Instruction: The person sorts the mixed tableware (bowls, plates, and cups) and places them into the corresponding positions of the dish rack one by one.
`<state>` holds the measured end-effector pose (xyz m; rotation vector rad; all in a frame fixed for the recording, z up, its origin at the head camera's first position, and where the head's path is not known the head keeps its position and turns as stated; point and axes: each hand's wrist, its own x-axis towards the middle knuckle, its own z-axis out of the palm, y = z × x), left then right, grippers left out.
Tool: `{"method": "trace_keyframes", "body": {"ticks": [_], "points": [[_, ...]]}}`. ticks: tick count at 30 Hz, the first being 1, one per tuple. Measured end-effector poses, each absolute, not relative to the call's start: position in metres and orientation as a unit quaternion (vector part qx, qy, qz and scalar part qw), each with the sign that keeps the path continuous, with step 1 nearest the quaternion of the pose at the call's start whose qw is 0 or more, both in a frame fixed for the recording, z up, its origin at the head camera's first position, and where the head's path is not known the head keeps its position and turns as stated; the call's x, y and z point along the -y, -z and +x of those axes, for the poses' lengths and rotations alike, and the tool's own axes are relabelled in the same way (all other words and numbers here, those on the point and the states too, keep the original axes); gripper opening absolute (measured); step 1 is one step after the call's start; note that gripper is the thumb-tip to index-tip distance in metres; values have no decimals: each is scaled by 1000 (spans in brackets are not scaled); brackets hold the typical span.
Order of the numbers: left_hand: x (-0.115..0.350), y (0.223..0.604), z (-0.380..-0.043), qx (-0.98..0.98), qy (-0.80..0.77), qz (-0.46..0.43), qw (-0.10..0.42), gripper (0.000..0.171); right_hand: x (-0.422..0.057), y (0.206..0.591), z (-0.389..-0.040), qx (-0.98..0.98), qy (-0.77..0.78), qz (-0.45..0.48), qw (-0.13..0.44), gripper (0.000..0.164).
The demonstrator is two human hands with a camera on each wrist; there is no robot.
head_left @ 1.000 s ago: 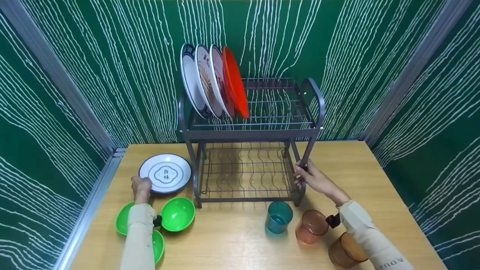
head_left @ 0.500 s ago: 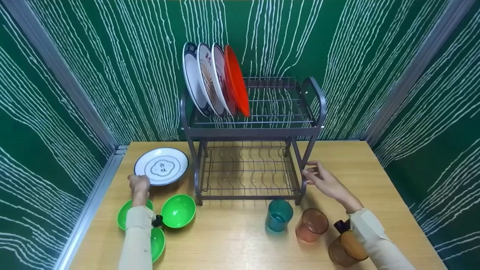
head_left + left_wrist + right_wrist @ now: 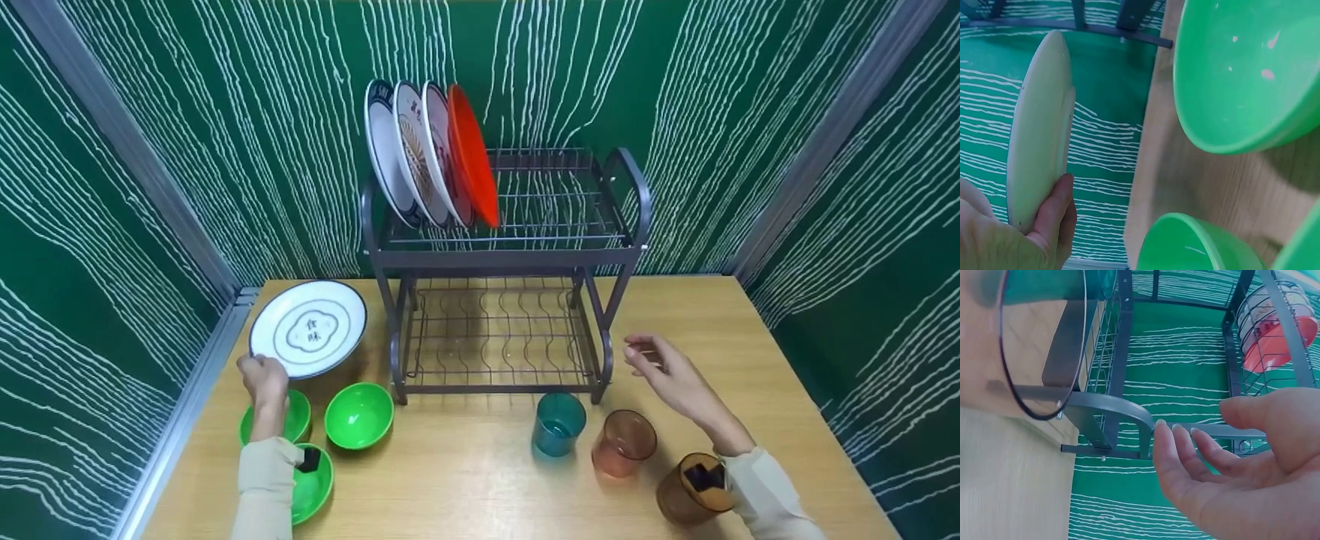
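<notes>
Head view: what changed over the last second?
The white plate, still in the left hand's grip, has moved up and to the left and now tilts clear of the table. The right hand has let go of the rack and drawn off to the right. Rack, racked plates, green bowls and cups stayed put.

On the white plate [image 3: 308,328] with thin dark edge, 2 Chinese characters [image 3: 313,325] stand in the centre, 1 above the other, inside a lobed outline; they seem to read 食味. On the leftmost plate [image 3: 386,146] in the rack [image 3: 510,259], pale letters [image 3: 382,93] on the dark rim look like "SHI". The next plate [image 3: 413,154] carries red characters [image 3: 415,109], too small for reading.
</notes>
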<state>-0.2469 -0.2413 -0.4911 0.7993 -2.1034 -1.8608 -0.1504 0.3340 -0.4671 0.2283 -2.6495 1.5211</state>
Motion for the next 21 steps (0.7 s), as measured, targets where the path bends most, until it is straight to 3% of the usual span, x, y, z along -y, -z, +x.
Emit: {"method": "trace_keyframes", "body": {"ticks": [14, 21], "points": [[238, 491, -193, 684, 665, 279, 112, 51, -329, 467, -128, 858, -505, 82, 47, 36], [227, 490, -159, 671, 682, 254, 138, 49, -318, 458, -111, 860, -503, 74, 52, 31]]}}
